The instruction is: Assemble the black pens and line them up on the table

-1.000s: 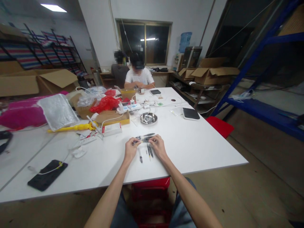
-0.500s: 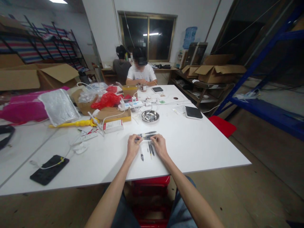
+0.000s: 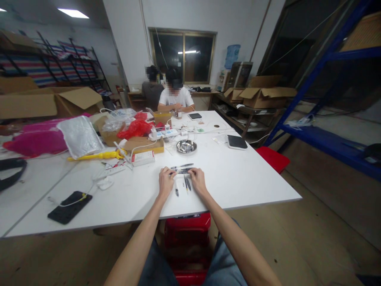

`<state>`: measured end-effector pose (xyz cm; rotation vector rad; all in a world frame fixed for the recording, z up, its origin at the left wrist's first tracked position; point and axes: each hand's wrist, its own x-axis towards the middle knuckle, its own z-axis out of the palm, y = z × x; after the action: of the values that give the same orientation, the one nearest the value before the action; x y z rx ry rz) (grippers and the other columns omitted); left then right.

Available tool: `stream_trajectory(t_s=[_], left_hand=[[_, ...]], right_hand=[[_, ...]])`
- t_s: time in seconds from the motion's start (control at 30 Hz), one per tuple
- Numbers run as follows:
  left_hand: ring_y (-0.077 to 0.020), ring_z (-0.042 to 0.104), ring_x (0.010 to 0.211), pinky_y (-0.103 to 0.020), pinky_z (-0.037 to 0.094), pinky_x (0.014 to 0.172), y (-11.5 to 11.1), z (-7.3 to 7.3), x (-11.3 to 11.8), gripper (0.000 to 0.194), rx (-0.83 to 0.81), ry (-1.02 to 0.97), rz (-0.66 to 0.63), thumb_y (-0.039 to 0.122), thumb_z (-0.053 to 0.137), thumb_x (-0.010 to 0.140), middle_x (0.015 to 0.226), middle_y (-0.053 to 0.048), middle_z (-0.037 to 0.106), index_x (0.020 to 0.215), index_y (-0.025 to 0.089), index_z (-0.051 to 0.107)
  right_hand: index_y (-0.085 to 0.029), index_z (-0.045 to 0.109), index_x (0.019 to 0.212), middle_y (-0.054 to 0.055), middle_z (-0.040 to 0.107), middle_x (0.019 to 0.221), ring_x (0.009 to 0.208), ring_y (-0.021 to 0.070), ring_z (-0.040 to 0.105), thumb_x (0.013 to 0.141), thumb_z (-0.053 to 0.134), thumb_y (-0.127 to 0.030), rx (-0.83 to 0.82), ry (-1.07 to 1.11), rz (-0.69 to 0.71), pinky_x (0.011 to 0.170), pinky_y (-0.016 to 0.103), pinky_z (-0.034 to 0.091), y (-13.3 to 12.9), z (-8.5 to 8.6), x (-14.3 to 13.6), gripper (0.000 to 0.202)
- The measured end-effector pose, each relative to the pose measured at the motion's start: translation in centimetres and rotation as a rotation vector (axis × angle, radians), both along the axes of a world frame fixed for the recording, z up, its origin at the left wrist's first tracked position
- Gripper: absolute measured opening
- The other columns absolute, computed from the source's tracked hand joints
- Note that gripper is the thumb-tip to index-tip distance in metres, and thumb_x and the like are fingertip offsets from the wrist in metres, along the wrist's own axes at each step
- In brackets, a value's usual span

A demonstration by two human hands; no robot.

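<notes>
My left hand (image 3: 166,182) is closed in a pinch at the left end of a dark pen (image 3: 182,172) just above the white table. At its right end, the fingers of my right hand (image 3: 197,180) are pinched together. Beyond my fingertips lie several more pens (image 3: 182,165), side by side and roughly crosswise. Between my wrists are loose pen parts: a clear barrel with a dark tip (image 3: 176,188), a thin refill (image 3: 186,183) and a black cap-like piece (image 3: 188,184). My fingers partly hide the held pen.
A shiny metal dish (image 3: 186,146) stands beyond the pens. Leftward are a white box (image 3: 143,158), a power strip (image 3: 165,134), red plastic bags (image 3: 135,128) and a black phone (image 3: 70,207) with a cable. A black-topped device (image 3: 237,142) sits right. A co-worker (image 3: 175,97) sits opposite.
The camera view has tilted up slightly and shifted. Both hands stay at the pen, with little visible change in their grip. The loose parts lie as before.
</notes>
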<state>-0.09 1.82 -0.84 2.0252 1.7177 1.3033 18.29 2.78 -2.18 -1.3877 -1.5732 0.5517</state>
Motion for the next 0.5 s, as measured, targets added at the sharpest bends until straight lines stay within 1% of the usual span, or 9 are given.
stream_trajectory(t_s=[0.1, 0.23, 0.37, 0.5], left_hand=[[-0.0225, 0.055, 0.091, -0.037, 0.044, 0.084, 0.29, -0.34, 0.07, 0.009, -0.018, 0.028, -0.011, 0.023, 0.064, 0.085, 0.086, -0.004, 0.063, 0.081, 0.022, 0.072], [-0.0227, 0.055, 0.093, -0.036, 0.044, 0.086, 0.57, -0.61, 0.08, 0.009, -0.062, 0.057, -0.025, 0.019, 0.064, 0.083, 0.089, -0.004, 0.064, 0.083, 0.022, 0.073], [-0.0225, 0.056, 0.095, -0.037, 0.045, 0.089, 0.53, -0.44, -0.09, 0.012, -0.057, 0.029, 0.025, 0.018, 0.064, 0.081, 0.093, -0.005, 0.063, 0.087, 0.022, 0.073], [-0.0211, 0.058, 0.096, -0.036, 0.045, 0.091, 0.68, -0.34, -0.24, 0.014, -0.059, -0.029, 0.051, 0.014, 0.063, 0.077, 0.094, -0.004, 0.062, 0.085, 0.021, 0.071]], right_hand=[[-0.017, 0.076, 0.087, 0.008, 0.074, 0.090, 0.089, 0.0232, 0.060, 0.085, 0.058, -0.022, 0.001, 0.010, -0.027, 0.085, 0.033, 0.041, 0.11, -0.18, -0.04, 0.018], [-0.018, 0.075, 0.090, 0.008, 0.071, 0.091, 0.090, 0.0235, 0.058, 0.083, 0.059, -0.020, 0.007, -0.020, -0.056, 0.086, 0.034, 0.041, 0.09, -0.33, -0.10, 0.018], [-0.017, 0.074, 0.087, 0.008, 0.067, 0.091, 0.092, 0.0237, 0.057, 0.081, 0.059, -0.020, 0.023, -0.042, -0.084, 0.088, 0.034, 0.041, 0.13, -0.35, -0.22, 0.017], [-0.018, 0.072, 0.089, 0.008, 0.062, 0.092, 0.093, 0.0232, 0.056, 0.080, 0.057, -0.020, 0.035, -0.012, -0.111, 0.089, 0.034, 0.042, 0.48, -0.38, -0.35, 0.017]])
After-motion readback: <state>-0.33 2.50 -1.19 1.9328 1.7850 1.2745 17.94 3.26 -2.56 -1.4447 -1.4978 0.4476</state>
